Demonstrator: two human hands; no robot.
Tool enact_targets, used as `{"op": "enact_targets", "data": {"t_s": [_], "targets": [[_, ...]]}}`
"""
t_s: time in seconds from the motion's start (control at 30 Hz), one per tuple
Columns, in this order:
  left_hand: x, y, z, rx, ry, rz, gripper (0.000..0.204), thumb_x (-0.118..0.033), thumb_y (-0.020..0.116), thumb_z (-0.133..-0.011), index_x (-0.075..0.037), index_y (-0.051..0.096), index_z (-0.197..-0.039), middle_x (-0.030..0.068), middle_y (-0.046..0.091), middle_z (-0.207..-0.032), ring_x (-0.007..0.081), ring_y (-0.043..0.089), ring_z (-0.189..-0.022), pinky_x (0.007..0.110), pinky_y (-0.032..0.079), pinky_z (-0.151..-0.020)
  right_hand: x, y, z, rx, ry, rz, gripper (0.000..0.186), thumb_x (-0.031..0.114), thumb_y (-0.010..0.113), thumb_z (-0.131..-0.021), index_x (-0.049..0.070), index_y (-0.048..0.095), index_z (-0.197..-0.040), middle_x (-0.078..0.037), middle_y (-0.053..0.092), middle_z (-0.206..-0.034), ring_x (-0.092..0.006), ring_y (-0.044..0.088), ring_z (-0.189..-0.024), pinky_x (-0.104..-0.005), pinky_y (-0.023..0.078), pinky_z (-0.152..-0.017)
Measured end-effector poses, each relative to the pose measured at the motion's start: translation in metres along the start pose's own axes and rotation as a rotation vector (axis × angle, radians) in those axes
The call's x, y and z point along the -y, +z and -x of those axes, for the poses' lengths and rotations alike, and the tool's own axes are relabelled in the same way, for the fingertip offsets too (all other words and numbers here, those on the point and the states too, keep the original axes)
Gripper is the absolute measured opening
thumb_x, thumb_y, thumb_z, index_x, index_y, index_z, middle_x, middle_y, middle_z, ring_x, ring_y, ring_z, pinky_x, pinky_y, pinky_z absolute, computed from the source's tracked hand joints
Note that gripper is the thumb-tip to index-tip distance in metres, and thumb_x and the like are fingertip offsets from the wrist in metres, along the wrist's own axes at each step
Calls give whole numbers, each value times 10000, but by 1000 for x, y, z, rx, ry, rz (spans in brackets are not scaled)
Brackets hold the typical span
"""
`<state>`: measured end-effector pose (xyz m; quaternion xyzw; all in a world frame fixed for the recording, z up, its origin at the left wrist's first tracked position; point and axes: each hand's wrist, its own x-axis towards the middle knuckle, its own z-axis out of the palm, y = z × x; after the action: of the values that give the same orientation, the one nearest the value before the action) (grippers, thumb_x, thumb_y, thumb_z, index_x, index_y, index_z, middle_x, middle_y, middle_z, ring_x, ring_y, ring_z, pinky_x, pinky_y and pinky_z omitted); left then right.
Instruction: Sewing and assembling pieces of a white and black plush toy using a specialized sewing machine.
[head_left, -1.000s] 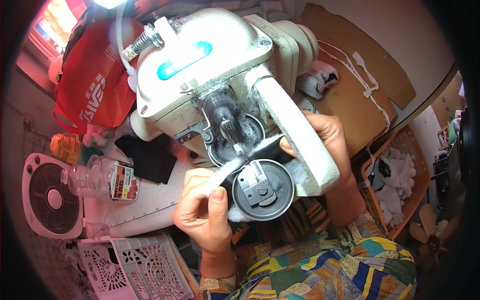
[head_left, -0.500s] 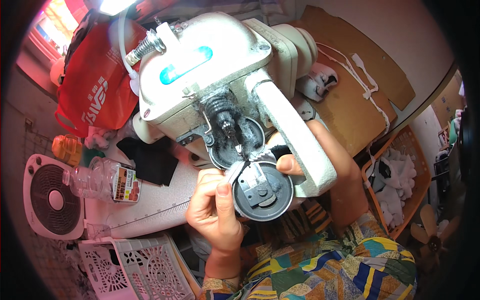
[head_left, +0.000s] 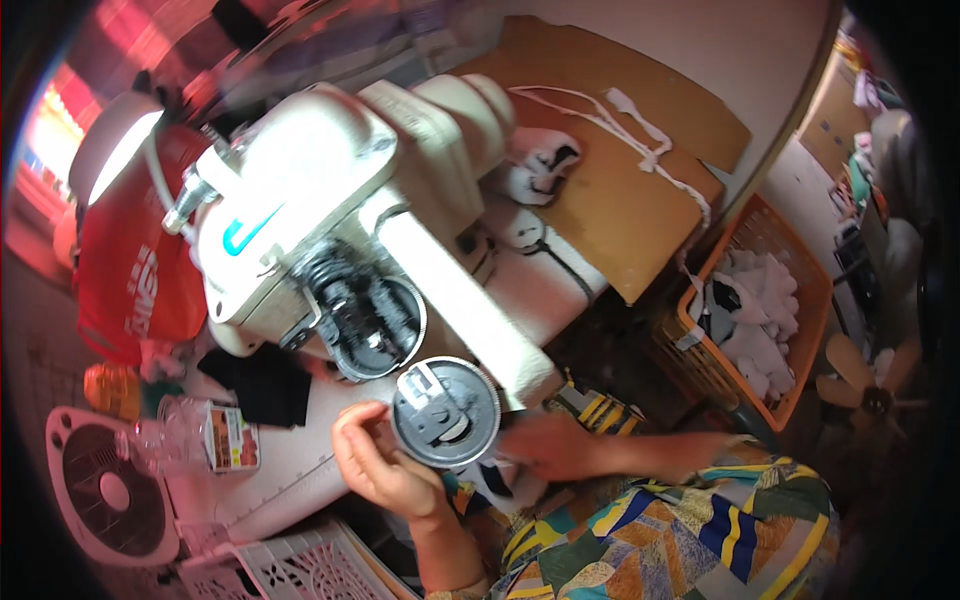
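A cream industrial sewing machine (head_left: 300,150) has two round metal cup discs below its lint-covered mechanism; the front disc (head_left: 447,410) carries a small plate. My left hand (head_left: 385,460) is just left of that disc, fingers loosely curled and apart, with nothing visible in them. My right hand (head_left: 560,445), smeared by motion, is low beside the disc at the right, by a white-and-black fabric piece (head_left: 500,478); whether it grips this is unclear.
An orange basket of white pieces (head_left: 760,330) is at right, beside cardboard (head_left: 660,220). A red bag (head_left: 130,270), lamp (head_left: 115,140), clear jar (head_left: 185,435), black cloth (head_left: 260,385) and fan (head_left: 110,490) stand left. A pale plastic basket (head_left: 310,570) is below.
The view has shifted, moving the machine leftward in the picture. Both hands came away from between the discs, where they held white-and-black material; my right hand has dropped lower.
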<state>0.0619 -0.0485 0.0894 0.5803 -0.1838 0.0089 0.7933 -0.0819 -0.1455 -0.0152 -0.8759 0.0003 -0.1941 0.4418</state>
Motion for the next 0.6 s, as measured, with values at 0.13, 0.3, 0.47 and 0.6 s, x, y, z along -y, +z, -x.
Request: {"op": "enact_targets", "data": {"t_s": [0.13,0.3,0.47,0.6], "targets": [[33,-24,-6,-68,31,-203,271,-186,400,-1006,33,556,-972,90,558,-963,171,531,-888,282,428,-825,4,-53,68,-316,399,-271,200,-23,569,-751,45,645,-923,-75,638,-842,-185,640,-789,-328,499,-751],[16,-16,15,-114,19,-160,203,-154,430,-957,-6,543,-876,60,510,-815,161,490,-789,311,406,-737,59,-197,84,-1054,290,135,120,89,589,-922,16,635,-1006,-44,621,-900,-131,583,-849,-264,458,-765],[-19,23,69,470,25,120,421,-315,495,-928,-9,618,-666,99,527,-630,227,517,-724,312,384,-594,115,-265,138,-1319,96,583,191,98,613,-938,-11,641,-1093,-53,676,-1007,-83,601,-923,-217,464,-808],[-59,65,73,1272,-315,788,459,-339,431,-992,-104,618,-645,50,601,-703,168,489,-675,291,343,-564,82,-269,159,-896,688,768,251,119,677,-867,18,641,-1094,-85,687,-1000,-150,625,-936,-284,465,-861]]}}
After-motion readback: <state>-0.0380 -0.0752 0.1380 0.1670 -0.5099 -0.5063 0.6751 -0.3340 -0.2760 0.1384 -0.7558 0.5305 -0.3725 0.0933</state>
